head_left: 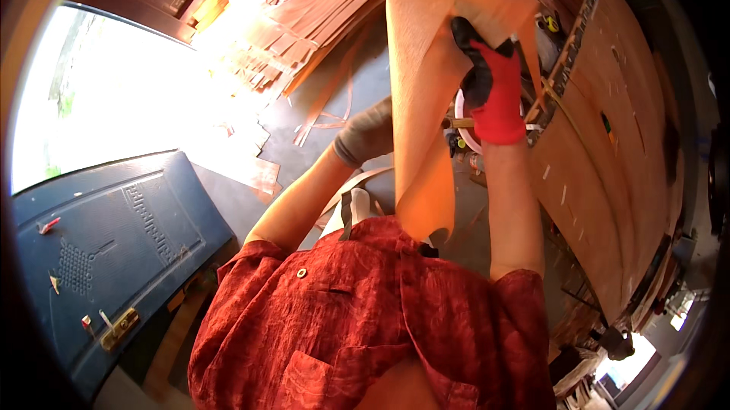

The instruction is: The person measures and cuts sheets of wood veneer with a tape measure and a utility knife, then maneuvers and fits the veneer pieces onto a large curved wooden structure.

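A long, thin, orange-tan sheet of wood veneer (414, 91) is raised in front of me, bent over at the top and hanging in a curl toward my shirt. My right hand (490, 83), in a red glove with black fingers, grips it near the upper fold. In a grey glove, my left hand (367, 132) reaches up to the sheet's left side; its fingers are hidden behind the veneer. A white ring-shaped object (474, 145) shows partly behind my right hand.
Layered veneer sheets (281, 22) lie at the upper left, with loose strips on the grey floor (319, 83). A blue panelled door (106, 258) stands left beside a bright opening. A large wooden board (608, 167) with a strip of tools along its edge fills the right.
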`<state>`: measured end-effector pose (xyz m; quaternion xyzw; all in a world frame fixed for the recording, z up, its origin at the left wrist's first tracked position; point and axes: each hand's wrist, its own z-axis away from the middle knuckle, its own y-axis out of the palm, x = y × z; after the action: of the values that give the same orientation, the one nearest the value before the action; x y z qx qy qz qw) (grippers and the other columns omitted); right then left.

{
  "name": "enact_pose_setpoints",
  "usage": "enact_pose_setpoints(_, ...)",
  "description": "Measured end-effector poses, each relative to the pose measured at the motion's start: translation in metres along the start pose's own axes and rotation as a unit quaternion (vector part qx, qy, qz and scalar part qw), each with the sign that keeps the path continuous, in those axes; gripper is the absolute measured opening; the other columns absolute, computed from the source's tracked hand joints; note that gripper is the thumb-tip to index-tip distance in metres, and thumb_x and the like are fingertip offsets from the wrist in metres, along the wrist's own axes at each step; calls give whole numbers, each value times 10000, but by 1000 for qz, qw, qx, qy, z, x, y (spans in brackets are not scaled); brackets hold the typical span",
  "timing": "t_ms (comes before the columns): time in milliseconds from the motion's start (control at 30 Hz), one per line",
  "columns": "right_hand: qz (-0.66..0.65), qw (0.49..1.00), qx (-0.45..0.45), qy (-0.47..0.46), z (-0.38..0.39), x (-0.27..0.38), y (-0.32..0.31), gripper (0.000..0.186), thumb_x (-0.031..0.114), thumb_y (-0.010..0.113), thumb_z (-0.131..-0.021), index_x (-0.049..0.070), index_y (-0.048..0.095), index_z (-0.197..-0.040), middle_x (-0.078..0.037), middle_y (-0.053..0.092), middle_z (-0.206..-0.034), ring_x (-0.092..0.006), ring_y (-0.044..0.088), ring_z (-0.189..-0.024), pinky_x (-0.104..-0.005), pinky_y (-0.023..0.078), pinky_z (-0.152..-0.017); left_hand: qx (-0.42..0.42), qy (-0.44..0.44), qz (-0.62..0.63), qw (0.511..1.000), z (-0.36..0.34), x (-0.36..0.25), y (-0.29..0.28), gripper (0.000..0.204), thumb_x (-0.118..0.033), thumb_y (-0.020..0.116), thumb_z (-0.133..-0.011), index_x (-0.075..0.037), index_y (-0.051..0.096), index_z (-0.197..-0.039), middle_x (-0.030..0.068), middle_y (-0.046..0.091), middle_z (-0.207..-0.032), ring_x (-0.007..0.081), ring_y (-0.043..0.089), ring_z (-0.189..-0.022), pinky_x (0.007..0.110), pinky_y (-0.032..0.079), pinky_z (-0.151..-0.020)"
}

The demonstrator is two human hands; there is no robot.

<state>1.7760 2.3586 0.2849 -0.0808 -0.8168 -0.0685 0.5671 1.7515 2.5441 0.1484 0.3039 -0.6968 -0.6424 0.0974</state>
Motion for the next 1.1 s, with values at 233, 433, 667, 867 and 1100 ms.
enact_pose_setpoints(233, -143, 979, 61, 131, -71, 6, 33, 256, -32, 575, -873, 11, 680, -1102, -57, 690, -1027, -171, 662, -934, -278, 537, -853, -135, 31, -330, 934, 0, -82, -27, 411, -263, 652, -936, 5, 586, -1240, 85, 645, -1192, 184, 613, -1092, 334, 472, -963)
enact_pose_setpoints(433, -44, 998, 13, 33, -69, -66, 5, 661, 151, 764, -815, -47, 458, -1367, -142, 557, -1349, -183, 517, -1248, -304, 425, -1022, -293, 72, -495, 815, -33, -220, -43, 289, -232, 631, -944, -6, 651, -1123, 45, 684, -1016, 153, 649, -887, 304, 514, -809)
enact_pose_setpoints(667, 60, 939, -73, 332, 119, -126, -142, 512, 121, 706, -857, 9, 529, -1324, -80, 657, -1114, -149, 616, -971, -271, 497, -846, -459, 32, -678, 573, -4, -358, -44, 263, -206, 678, -919, -26, 675, -1110, -15, 636, -1009, 59, 552, -897, 228, 455, -789)
enact_pose_setpoints(867, -176, 827, -394, 359, 204, -219, -190, 543, 75, 647, -882, 102, 459, -1390, -29, 628, -1069, -127, 608, -798, -248, 496, -702, -474, 63, -645, 596, -3, -468, -89, 379, -233, 749, -864, 3, 644, -1142, 13, 648, -1011, 119, 587, -902, 266, 488, -815)
enact_pose_setpoints(1100, -370, 639, -619, 268, 166, -304, -199, 441, 323, 609, -932, 223, 486, -1344, -31, 570, -1235, -224, 563, -1028, -359, 465, -883, -466, -62, -769, 434, -49, -578, -180, 569, -347, 786, -790, 37, 616, -1174, 123, 661, -1069, 234, 627, -933, 360, 520, -809)
